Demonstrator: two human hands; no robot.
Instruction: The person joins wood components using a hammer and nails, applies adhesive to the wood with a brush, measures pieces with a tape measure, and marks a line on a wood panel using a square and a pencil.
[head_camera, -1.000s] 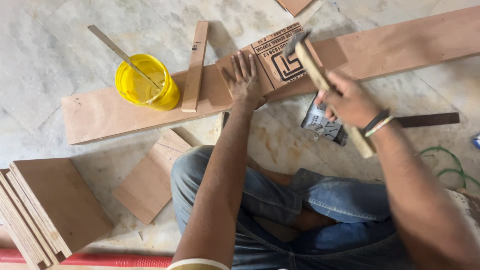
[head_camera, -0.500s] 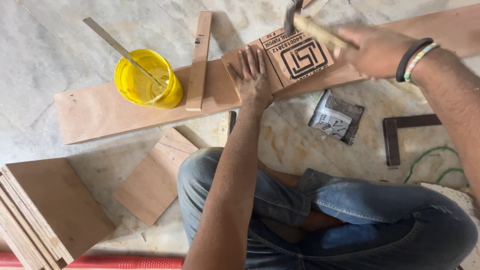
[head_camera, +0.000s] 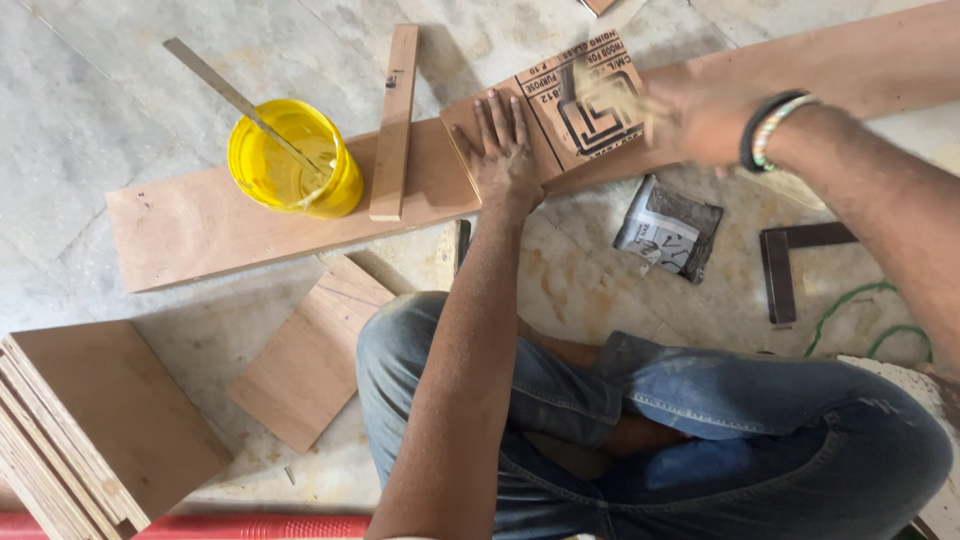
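Note:
My left hand (head_camera: 505, 150) lies flat, fingers spread, on a small plywood piece (head_camera: 560, 135) with a dark printed stamp. That piece rests on a long plywood board (head_camera: 250, 215) lying across the floor. My right hand (head_camera: 700, 120), with bands on the wrist, is blurred just above the stamped piece's right end. It is closed around a wooden-handled hammer (head_camera: 612, 95), which shows only as a pale smear over the stamp.
On the board stand a yellow container (head_camera: 295, 165) with a metal strip (head_camera: 225, 90) in it and a narrow wooden batten (head_camera: 395, 120). A small packet (head_camera: 668, 228), a dark square tool (head_camera: 790, 262), a loose plywood panel (head_camera: 315, 350) and stacked panels (head_camera: 90, 430) lie around my knees.
My right hand has swung the hammer from raised at the right down onto the stamped piece. My left hand has stayed pressed on that piece.

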